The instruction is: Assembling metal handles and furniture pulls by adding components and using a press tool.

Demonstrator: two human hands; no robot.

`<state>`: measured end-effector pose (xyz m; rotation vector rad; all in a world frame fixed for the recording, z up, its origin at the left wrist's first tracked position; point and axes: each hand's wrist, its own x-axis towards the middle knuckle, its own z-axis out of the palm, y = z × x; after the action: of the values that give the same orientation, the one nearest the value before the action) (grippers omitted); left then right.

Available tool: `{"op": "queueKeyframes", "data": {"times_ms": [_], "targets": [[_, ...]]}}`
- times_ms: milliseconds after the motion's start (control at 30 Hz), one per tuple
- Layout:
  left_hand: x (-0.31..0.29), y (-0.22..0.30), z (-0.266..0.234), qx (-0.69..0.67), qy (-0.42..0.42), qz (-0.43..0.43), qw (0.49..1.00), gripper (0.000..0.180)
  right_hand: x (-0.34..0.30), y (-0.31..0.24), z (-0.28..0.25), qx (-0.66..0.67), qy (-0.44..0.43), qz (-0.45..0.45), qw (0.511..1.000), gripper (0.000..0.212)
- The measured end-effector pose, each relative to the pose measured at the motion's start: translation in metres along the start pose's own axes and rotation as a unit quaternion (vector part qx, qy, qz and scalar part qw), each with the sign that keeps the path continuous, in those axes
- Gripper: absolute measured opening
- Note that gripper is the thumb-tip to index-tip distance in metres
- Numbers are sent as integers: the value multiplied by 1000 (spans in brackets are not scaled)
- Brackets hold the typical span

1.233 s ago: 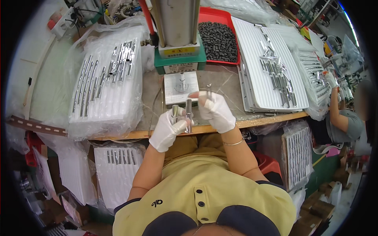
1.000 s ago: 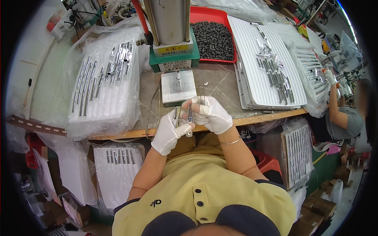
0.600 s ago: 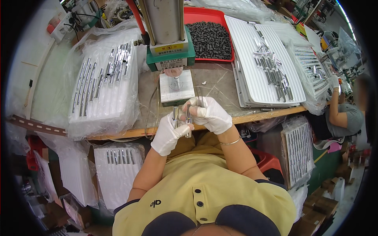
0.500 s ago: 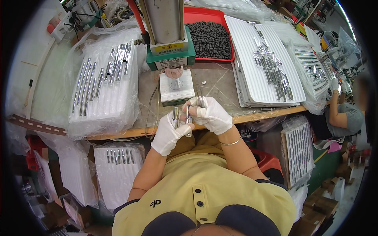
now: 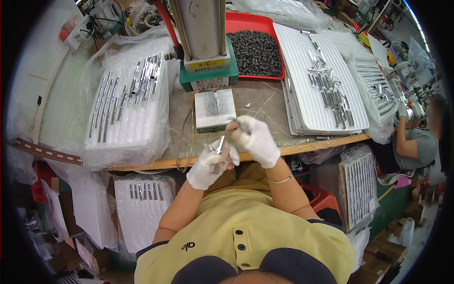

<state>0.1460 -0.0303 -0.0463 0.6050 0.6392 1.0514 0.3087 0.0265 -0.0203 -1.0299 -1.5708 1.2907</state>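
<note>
My left hand (image 5: 208, 166), in a white glove with bare fingertips, is closed round a shiny chrome tube (image 5: 220, 143) whose upper end sticks out of the fist. Just up and to the right, my gloved right hand (image 5: 257, 142) is closed too. Between its thumb and fingers is a small greyish piece (image 5: 238, 127), too blurred to name. The two hands are close together over the bench's front edge. Beyond them sits a square metal block (image 5: 202, 110) with a short upright metal pin (image 5: 216, 98) on top.
A press (image 5: 201, 28) with a green head stands behind the block. A red tray (image 5: 279, 47) holds many small black sleeves. White ridged trays (image 5: 295, 52) with chrome tubes (image 5: 326, 87) lie at right; another wrapped tray (image 5: 142, 137) lies at left. A co-worker (image 5: 416, 146) sits far right.
My right hand has drawn up and away from the chrome tube between my hands. My left hand has shifted slightly right and down with its tube. The view has shifted a little.
</note>
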Motion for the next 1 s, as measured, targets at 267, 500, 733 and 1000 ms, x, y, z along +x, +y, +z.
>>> {"op": "queueKeyframes", "data": {"times_ms": [267,500,733,1000], "targets": [[-35,97,-30,143,174,277,934,38,103,52,-78,-357,212,63,907,18],[-34,171,-137,512,415,278,698,41,175,74,-73,-500,208,75,837,20],[-24,184,-128,678,402,185,587,36,191,93,-80,-589,220,15,777,17],[39,215,-88,802,361,-8,477,43,164,77,-84,-485,279,15,829,18]]}}
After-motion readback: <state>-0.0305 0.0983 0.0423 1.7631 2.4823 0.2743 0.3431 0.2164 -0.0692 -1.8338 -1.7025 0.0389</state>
